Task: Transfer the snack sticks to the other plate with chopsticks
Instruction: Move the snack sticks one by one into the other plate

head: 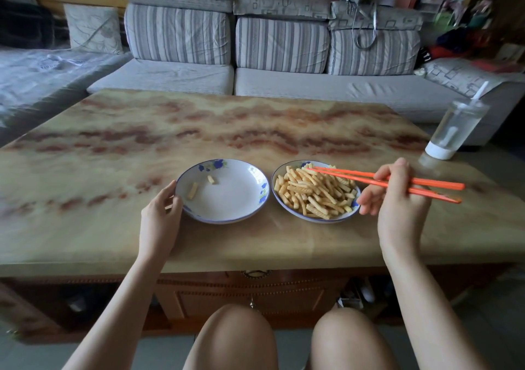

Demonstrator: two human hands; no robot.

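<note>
Currently the right hand (397,196) grips orange plastic chopsticks (355,177). Their long axis runs sideways, with the slightly parted tips towards the table's (255,125) left edge, at or just above the far side of a heap of pale yellow crinkle-cut snack sticks (315,193). The heap fills a blue-rimmed white plate (312,220) near the table's near edge. A second blue-rimmed plate (227,219), just beside it leftward, holds two sticks (192,190). The left hand (160,213) curls its fingers (167,196) on that rim. A clear bottle (454,125) stands well apart.
</note>
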